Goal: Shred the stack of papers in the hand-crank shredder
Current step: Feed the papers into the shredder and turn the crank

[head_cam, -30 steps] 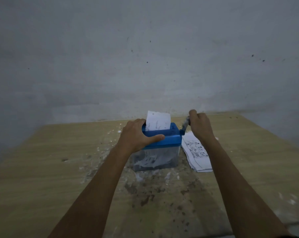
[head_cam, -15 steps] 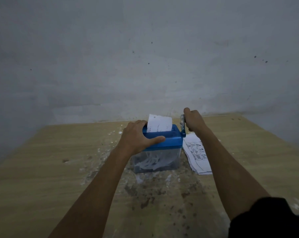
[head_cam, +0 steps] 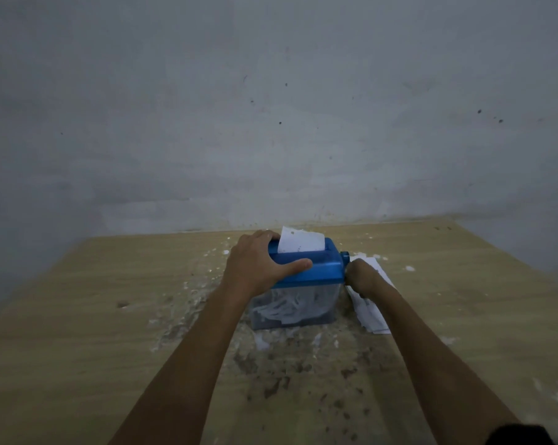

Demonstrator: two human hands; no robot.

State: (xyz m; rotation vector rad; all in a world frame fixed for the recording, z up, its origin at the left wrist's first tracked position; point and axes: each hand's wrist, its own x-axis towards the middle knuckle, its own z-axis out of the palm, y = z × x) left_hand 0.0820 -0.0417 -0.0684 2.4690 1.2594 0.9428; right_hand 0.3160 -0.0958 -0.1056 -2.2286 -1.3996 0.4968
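The small hand-crank shredder (head_cam: 306, 277) stands near the middle of the light wooden desk (head_cam: 78, 332), towards its far edge and the grey wall (head_cam: 271, 107). It has a bright blue plastic top with rounded corners, set on a clear, slightly smoky plastic bin (head_cam: 292, 308) through which tangled white paper strips show, heaped most thickly at the centre. A white sheet of paper (head_cam: 300, 243) with faint small print stands upright in the slot along the top, only its upper part showing above the blue housing. On the right end of the top a short round blue hub (head_cam: 345, 255) sticks out. The left hand (head_cam: 261, 264) grips the left end of the blue top, fingers curled over the far edge and thumb laid along the near face. The right hand (head_cam: 361, 277) sits low against the shredder's right side, just below the hub, closed into a fist; the crank handle itself is hidden inside it, so what it holds cannot be seen directly. Just beside the shredder on the right lies a flat stack of white printed papers (head_cam: 372, 311), partly covered by the right wrist. White paper flecks (head_cam: 207, 277) and dark specks (head_cam: 303, 370) litter the desk around and in front of the bin.
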